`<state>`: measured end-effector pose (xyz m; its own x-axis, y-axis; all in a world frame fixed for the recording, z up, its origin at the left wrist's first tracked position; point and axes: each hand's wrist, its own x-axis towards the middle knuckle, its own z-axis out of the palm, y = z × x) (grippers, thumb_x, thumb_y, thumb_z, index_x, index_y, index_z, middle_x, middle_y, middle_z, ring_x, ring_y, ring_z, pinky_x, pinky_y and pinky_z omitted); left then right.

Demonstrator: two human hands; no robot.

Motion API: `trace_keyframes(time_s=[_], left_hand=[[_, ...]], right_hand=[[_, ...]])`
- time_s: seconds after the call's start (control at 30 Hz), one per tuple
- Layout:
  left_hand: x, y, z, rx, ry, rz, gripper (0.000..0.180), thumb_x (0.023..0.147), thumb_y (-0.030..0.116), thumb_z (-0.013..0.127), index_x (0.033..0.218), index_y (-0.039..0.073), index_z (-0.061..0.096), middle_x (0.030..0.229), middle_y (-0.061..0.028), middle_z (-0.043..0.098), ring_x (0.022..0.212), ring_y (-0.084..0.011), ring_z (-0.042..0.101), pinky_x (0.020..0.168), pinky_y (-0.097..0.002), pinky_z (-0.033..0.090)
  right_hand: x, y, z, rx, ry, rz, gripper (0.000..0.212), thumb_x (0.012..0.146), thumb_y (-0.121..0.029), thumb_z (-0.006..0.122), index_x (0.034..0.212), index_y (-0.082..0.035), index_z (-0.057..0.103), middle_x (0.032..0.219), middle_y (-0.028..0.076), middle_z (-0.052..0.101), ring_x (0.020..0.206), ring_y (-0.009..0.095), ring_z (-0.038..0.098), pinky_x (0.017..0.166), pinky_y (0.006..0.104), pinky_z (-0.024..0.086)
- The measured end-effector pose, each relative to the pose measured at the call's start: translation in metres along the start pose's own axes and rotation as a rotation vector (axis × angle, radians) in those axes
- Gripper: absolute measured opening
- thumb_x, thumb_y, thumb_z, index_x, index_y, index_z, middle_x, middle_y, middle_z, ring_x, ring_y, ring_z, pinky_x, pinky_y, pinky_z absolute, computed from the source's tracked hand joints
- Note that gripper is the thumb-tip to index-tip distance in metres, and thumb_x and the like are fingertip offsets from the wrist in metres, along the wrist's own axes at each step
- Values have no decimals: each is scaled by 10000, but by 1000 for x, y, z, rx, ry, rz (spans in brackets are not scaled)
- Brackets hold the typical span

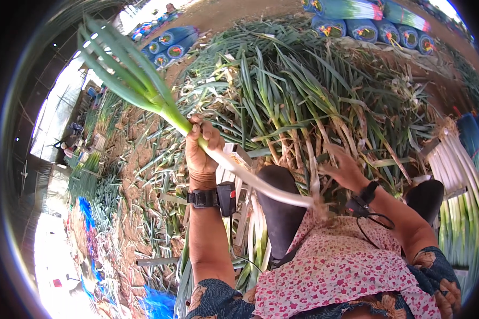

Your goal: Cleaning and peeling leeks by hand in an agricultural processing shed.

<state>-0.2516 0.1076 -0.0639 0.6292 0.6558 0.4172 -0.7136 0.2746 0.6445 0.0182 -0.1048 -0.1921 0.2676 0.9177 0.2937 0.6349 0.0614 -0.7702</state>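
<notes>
Left hand (201, 149) fisted around leek (159, 101)

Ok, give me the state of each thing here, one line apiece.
Left hand: closed around the leek.
Leek: held up at a slant, green leaves upper left, white stalk and roots lower right.
Right hand: at the leek pile; grip unclear.
Leek pile: loose and tangled, untrimmed.
White leeks: cleaned and stacked at right.
Blue bundles: wrapped and lined up.
</notes>
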Motion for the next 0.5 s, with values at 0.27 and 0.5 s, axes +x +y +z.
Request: trace_keyframes(time_s=[0.27,0.5], left_hand=[[-17,13,-2,88,240,97,164,867,225,611,977,151,516,727,18,496,709,-134,499,801,-354,453],[-71,45,-13,13,455,291,174,865,244,613,864,86,540,757,-29,543,727,-167,523,765,-364,464]], right_hand=[[3,-20,35,82,-458,-47,568,826,-292,647,1287,-32,439,1215,194,508,1119,324,501,923,380,421],[-9,-42,64,10,-404,-205,403,839,-310,627,1107,-20,551,989,138,597,852,296,605,767,371,495]])
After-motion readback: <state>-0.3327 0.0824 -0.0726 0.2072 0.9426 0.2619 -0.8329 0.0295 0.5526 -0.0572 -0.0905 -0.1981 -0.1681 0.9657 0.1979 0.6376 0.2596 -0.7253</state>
